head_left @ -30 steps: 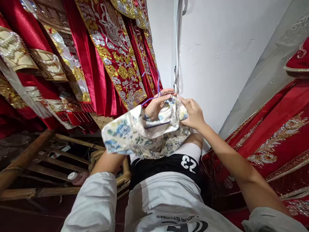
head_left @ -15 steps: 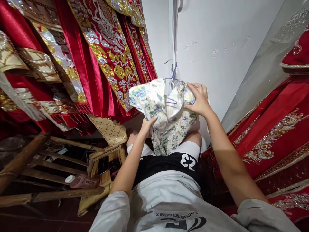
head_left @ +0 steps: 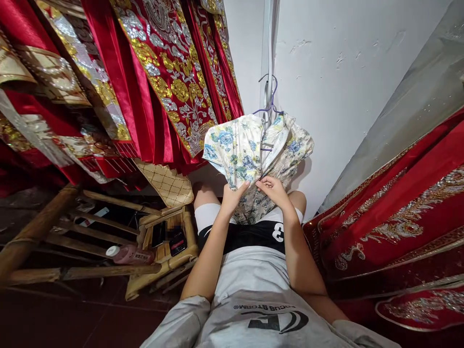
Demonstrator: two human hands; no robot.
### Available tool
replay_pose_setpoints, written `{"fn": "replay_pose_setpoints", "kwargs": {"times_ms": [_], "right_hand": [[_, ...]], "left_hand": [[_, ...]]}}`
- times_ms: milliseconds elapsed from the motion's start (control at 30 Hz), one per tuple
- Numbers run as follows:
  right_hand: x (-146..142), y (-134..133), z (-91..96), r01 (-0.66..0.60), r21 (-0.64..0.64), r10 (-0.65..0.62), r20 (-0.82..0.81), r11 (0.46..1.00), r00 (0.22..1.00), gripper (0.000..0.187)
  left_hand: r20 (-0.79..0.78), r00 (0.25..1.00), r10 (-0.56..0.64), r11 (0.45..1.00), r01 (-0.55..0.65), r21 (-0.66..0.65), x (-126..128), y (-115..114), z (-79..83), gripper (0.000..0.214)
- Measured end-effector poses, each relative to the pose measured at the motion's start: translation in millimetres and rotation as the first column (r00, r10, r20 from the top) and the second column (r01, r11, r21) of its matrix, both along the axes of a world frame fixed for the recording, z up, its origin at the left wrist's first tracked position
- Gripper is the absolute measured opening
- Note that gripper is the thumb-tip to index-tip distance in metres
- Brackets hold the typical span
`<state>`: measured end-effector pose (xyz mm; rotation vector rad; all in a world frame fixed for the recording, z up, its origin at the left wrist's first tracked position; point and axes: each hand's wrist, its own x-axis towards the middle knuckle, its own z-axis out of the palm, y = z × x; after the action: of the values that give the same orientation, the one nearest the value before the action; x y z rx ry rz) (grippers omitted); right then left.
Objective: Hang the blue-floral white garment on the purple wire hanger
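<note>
A cream dress with blue and green flowers (head_left: 241, 150) hangs in front of me on a purple hanger (head_left: 270, 99), hooked by the white wall. My left hand (head_left: 234, 195) pinches the dress's front lower down, fingers closed on the cloth. My right hand (head_left: 275, 188) is right beside it, fingers curled on the same front edge of the dress. Both hands are at the middle of the garment, almost touching each other. The dress's lower part drapes onto my lap.
Red robes with gold and silver embroidery (head_left: 170, 72) hang thickly at the left. More red embroidered cloth (head_left: 391, 212) lies at the right. A bamboo stool (head_left: 166, 241) holding a phone stands at my left knee, and a pink bottle (head_left: 128, 253) lies on a bamboo frame.
The dress has gone from bunched in my hands to hanging up by its hanger. Both hands have dropped from its collar to its middle front and come together.
</note>
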<state>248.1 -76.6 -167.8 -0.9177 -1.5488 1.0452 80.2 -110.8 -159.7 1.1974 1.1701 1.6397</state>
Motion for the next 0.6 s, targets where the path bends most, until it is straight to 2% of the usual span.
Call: {"fn": "replay_pose_setpoints", "kwargs": {"times_ms": [100, 233, 400, 600], "right_hand": [[5, -5, 7.1, -0.128, -0.039, 0.129, 0.045, 0.991, 0.991, 0.039], [10, -7, 10.3, -0.073, 0.01, 0.073, 0.044, 0.997, 0.996, 0.042], [12, -10, 13.1, -0.03, 0.025, 0.029, 0.061, 0.999, 0.998, 0.034], [18, -16, 18.0, -0.024, 0.047, 0.019, 0.097, 0.999, 0.995, 0.033]], "left_hand": [[-0.027, 0.999, -0.03, 0.999, 0.031, 0.035, 6, -2, -2.2, 0.039], [-0.056, 0.997, -0.058, 0.996, 0.062, 0.07, 14, -5, -0.9, 0.036], [-0.05, 0.999, -0.01, 0.998, 0.013, 0.063, 14, -7, 0.3, 0.037], [-0.081, 0.996, 0.027, 0.999, -0.024, 0.037, 11, -8, 0.9, 0.037]]}}
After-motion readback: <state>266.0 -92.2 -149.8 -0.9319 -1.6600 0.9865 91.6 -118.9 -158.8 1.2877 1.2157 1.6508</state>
